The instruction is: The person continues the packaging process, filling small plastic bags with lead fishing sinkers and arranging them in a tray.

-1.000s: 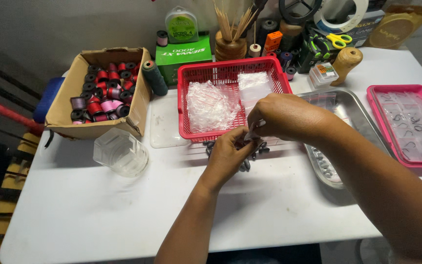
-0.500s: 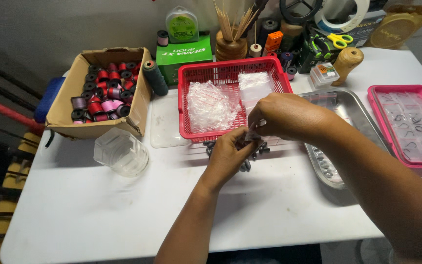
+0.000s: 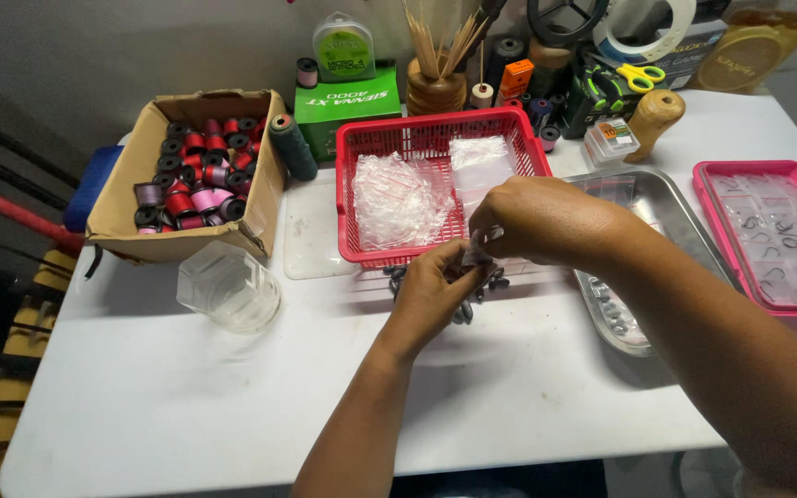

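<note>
My left hand (image 3: 431, 295) and my right hand (image 3: 532, 221) meet just in front of a red plastic basket (image 3: 435, 138). Together they pinch a small clear plastic bag (image 3: 480, 251) between their fingertips. Under the hands lies a small heap of dark grey metal weights (image 3: 472, 293) on the white table (image 3: 232, 397). The basket holds piles of clear little bags (image 3: 403, 198). What sits inside the pinched bag is hidden by my fingers.
A cardboard box of thread spools (image 3: 191, 171) stands at the left, with a clear plastic jar (image 3: 228, 288) in front of it. A steel tray (image 3: 629, 277) and a pink compartment case (image 3: 777, 235) lie at the right. Tools, scissors and a green box crowd the back edge.
Both hands stay in the same spot over the weights. Only the fingers have shifted slightly on the small bag.
</note>
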